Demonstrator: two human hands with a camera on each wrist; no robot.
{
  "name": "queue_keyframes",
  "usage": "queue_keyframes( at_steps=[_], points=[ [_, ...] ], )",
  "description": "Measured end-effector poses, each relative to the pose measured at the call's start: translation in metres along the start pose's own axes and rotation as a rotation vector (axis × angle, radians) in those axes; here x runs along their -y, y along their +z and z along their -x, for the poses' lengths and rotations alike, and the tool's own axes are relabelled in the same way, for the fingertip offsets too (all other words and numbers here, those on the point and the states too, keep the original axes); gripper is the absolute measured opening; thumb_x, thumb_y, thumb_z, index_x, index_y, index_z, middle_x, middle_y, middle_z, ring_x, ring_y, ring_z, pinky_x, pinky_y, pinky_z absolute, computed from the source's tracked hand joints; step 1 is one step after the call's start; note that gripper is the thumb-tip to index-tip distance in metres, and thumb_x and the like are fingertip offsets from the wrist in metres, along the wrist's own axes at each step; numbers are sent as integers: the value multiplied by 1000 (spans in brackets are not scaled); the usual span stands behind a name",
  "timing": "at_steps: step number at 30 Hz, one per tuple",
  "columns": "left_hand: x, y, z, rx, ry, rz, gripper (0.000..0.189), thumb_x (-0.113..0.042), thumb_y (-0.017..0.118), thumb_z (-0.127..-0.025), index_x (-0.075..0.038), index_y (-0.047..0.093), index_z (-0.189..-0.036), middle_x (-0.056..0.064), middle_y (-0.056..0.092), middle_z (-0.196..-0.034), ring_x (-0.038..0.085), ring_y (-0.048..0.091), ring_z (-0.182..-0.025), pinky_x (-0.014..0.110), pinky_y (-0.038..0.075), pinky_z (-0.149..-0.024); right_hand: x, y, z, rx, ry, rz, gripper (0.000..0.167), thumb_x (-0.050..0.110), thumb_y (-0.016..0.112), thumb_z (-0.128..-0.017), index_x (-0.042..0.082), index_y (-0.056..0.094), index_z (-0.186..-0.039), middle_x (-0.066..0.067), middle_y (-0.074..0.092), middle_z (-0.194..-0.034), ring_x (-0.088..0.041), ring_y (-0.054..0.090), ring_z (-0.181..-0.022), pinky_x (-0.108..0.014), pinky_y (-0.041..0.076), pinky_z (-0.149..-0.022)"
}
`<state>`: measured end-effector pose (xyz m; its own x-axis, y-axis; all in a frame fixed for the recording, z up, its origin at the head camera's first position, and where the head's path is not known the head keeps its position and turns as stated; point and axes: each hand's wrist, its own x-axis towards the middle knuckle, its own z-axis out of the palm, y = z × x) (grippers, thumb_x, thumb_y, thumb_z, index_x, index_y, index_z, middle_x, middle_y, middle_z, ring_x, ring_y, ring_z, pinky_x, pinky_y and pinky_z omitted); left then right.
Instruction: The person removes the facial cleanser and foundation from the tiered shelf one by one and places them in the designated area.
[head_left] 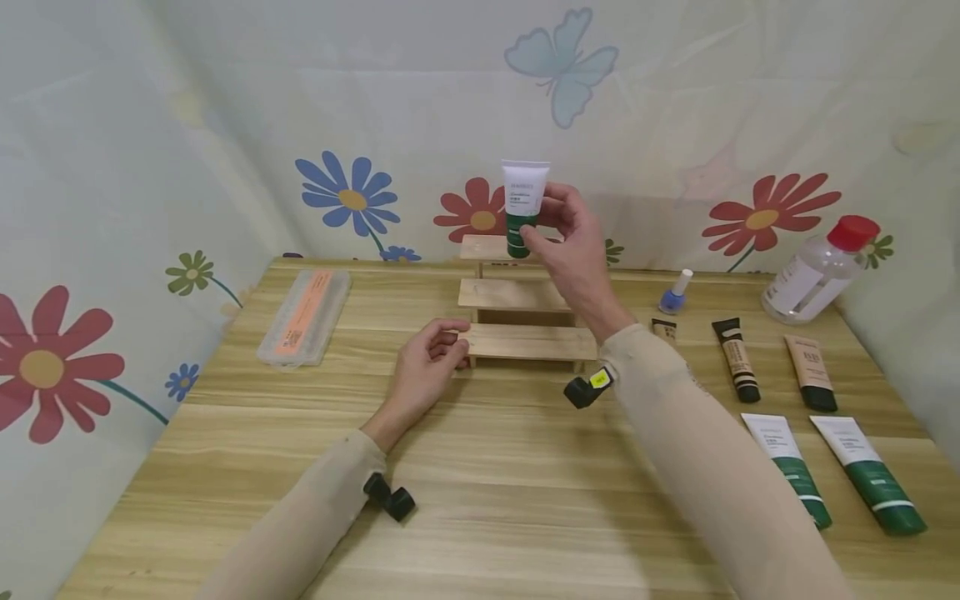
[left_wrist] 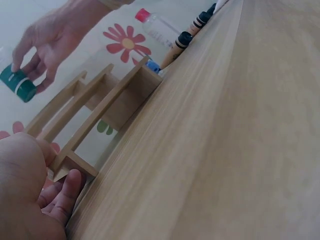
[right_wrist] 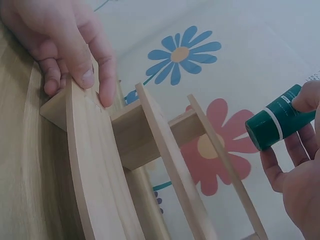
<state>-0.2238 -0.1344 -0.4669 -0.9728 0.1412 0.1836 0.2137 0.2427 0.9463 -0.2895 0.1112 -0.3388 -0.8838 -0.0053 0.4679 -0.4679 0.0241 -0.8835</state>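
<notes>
A three-step wooden rack stands at the back middle of the table. My left hand grips the left end of its lowest step; in the right wrist view the left thumb lies on the board. Above the top step, my right hand pinches a small squeeze tube, white above and green below, from its right side. The tube is upright with its green cap end down, and the right wrist view shows that green end apart from the rack. Some right-hand fingers are hidden behind the tube in the head view.
Two larger white-and-green tubes lie at the right, one partly behind my right sleeve. Beyond them are several makeup tubes, blue nail polish and a red-capped bottle. A clear plastic case lies at the left.
</notes>
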Motion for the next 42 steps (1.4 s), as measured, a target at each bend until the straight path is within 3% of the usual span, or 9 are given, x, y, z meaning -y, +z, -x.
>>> queue_keyframes(
  at_steps=[7, 13, 19, 26, 36, 42],
  points=[
    [-2, 0, 0, 1, -3, -7, 23, -20, 70, -112, -13, 75, -134, 16, 74, -113, 32, 77, -94, 37, 68, -85, 10, -24, 16, -34, -13, -42, 45, -5, 74, -102, 8, 64, -143, -17, 70, -137, -27, 68, -117, -28, 64, -95],
    [-1, 0, 0, 3, -13, -12, 23, -22, 70, -113, -15, 75, -134, 15, 75, -114, 31, 77, -95, 37, 68, -86, 21, -47, 36, -63, 0, -48, 45, -4, 75, -102, 11, 66, -143, -13, 70, -136, -28, 65, -119, -27, 60, -94],
    [-1, -1, 1, 6, -12, -15, 24, -23, 70, -113, -15, 74, -135, 14, 75, -115, 30, 77, -96, 38, 68, -87, 31, -70, 59, -76, -8, -77, 49, -10, 74, -100, 10, 67, -143, -10, 71, -133, -27, 66, -115, -25, 63, -94],
    [-1, -1, 0, 9, -6, -14, 24, -23, 70, -113, -15, 74, -135, 15, 75, -114, 31, 77, -95, 37, 68, -86, 41, -95, 89, -90, 30, -4, 50, -4, 74, -103, 12, 64, -150, -10, 68, -140, -28, 63, -122, -21, 60, -101],
    [-2, -1, 0, 5, -5, -9, 24, -22, 70, -113, -14, 75, -135, 15, 75, -116, 32, 76, -99, 41, 68, -89, 33, -123, 124, -122, 62, 13, 52, -12, 71, -101, 9, 64, -148, -8, 67, -137, -26, 61, -117, -17, 60, -95],
    [-3, -1, 2, 5, -11, 10, 26, -21, 70, -113, -12, 74, -137, 18, 74, -118, 37, 76, -101, 48, 67, -91, 29, -143, 152, -124, 111, 51, 53, -11, 70, -103, 9, 61, -151, -5, 66, -141, -24, 59, -120, -14, 58, -98]
  ],
)
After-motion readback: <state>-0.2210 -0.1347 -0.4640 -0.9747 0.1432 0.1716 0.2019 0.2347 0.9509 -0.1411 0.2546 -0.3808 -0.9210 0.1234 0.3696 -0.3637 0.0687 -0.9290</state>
